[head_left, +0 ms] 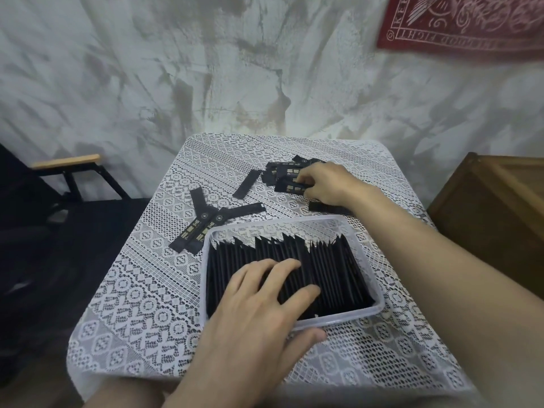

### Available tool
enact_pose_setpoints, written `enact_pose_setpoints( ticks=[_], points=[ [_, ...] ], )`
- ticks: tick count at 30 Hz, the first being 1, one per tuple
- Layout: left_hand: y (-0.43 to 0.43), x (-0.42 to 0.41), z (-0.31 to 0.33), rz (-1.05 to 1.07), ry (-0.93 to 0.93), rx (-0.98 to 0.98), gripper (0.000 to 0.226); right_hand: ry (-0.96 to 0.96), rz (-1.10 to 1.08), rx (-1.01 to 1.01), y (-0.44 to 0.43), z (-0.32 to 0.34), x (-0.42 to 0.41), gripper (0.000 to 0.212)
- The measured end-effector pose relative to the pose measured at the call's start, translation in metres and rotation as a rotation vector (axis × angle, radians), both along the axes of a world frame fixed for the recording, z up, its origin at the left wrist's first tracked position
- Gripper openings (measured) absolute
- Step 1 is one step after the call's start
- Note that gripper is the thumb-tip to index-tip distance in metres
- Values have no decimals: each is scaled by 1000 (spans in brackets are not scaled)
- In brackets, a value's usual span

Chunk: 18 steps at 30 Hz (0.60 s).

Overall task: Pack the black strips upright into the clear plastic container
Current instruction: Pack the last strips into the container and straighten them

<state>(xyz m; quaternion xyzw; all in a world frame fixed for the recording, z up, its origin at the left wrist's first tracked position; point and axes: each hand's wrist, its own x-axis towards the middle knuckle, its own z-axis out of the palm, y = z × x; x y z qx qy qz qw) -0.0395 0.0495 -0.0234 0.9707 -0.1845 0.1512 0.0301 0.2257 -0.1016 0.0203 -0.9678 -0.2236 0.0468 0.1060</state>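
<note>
The clear box (379, 298) sits on the lace cloth (132, 304), close to the person. It is nearly full of black strips (332, 269) standing on edge. The left hand (256, 307) lies flat on them with straight, spread fingers and its thumb outside the near wall, likely to stop them tipping over. The right hand (323, 184) reaches past the box and curls its fingers on the loose strips (282, 172), likely to bring one in next.
</note>
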Motion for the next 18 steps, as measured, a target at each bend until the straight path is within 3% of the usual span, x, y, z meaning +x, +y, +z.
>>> enact_pose_setpoints(
  ticks=[4,14,18],
  points=[
    [0,0,0,3,1,10,50,96,-35,128,-10,11,2,28],
    [0,0,1,12,16,9,52,279,-117,78,-57,-11,2,26],
    [-1,1,-1,13,14,10,52,265,-155,82,-59,-16,1,41]
  ],
)
